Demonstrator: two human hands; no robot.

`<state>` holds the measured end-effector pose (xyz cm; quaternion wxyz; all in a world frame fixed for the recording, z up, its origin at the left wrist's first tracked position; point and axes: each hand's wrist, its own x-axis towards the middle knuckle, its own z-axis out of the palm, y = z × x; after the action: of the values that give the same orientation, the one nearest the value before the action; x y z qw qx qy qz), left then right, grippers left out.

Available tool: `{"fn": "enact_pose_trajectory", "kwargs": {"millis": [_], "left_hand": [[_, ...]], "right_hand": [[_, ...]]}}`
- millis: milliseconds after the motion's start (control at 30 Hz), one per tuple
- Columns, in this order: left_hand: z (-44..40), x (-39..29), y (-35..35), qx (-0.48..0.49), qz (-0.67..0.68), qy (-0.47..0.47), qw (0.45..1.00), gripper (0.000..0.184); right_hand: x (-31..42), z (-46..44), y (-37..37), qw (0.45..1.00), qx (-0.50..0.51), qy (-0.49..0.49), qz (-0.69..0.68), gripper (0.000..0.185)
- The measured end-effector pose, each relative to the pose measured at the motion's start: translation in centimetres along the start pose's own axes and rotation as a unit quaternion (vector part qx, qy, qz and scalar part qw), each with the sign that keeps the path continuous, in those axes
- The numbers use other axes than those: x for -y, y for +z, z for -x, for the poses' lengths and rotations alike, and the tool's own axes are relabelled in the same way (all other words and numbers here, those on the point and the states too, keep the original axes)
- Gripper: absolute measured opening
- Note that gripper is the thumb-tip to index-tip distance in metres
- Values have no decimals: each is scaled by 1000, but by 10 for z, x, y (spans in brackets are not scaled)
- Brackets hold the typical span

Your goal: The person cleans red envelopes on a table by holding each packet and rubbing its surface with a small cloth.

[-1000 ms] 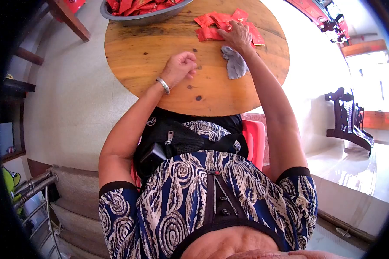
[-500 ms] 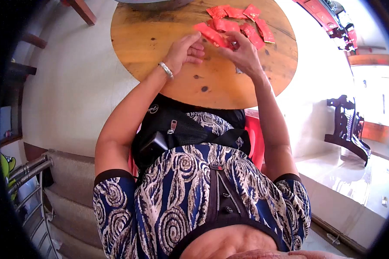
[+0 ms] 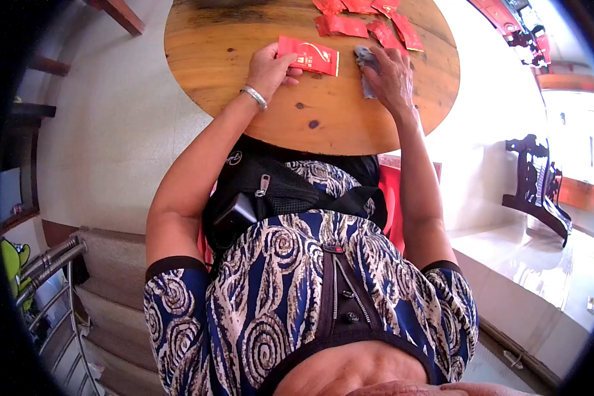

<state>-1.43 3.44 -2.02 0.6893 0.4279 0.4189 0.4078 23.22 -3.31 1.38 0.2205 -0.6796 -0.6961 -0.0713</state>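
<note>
A red packet (image 3: 313,57) with light printing is pinched at its left end by my left hand (image 3: 269,71), above the round wooden table (image 3: 244,26). On the tabletop, my right hand (image 3: 393,78) has its fingers curled over a grey cloth (image 3: 368,61), whose left part shows beside the thumb. Several more red packets lie beyond my hands, one of them (image 3: 341,26) just past the held packet and another (image 3: 408,32) near the table's right side.
A red plastic chair (image 3: 391,204) is under me. Dark carved furniture (image 3: 533,185) stands at the right. At the lower left, a metal railing (image 3: 53,264) runs beside steps (image 3: 122,277). A wooden leg (image 3: 122,14) shows at the upper left.
The red packet that was between both hands is now in my left hand only. My right hand has let go of it and moved onto the grey cloth. The basin has left the view.
</note>
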Motion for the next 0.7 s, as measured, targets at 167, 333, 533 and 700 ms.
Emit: {"fn": "enact_pose_trajectory", "kwargs": {"millis": [167,333,533,700], "left_hand": [[5,-5,2,11,-115,-2,993,17],[6,-4,3,28,-111,-29,993,16],[8,-2,9,64,-111,-37,991,11],[7,4,9,56,-111,-42,991,10]], "right_hand": [[-6,1,9,997,18,10,-81,33],[41,-2,3,964,-89,35,-247,33],[82,0,37,978,-84,-112,-157,30],[82,6,45,990,-72,-80,-86,26]]}}
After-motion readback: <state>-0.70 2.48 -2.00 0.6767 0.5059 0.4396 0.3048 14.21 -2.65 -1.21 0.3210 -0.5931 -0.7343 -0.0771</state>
